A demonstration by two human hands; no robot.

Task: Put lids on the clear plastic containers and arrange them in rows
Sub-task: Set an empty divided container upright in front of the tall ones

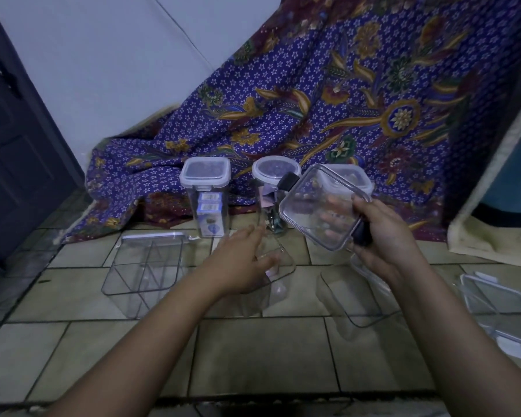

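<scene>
My right hand (382, 233) holds up a clear square lid with black clips (313, 206), tilted toward me. My left hand (241, 260) rests on the rim of an open clear container (280, 278) standing on the tiled floor. Another open clear container (355, 299) sits below my right hand. Three lidded containers stand in a row at the back: a square one (206, 194) with small boxes inside, a round-topped one (271, 182), and a third (358, 179) partly hidden by the lid.
A divided clear container (145, 266) with a lid behind it stands at the left. A clear lid with white clips (500, 308) lies at the right edge. A patterned blue cloth (328, 100) hangs behind, and a dark door (15, 145) is at the left.
</scene>
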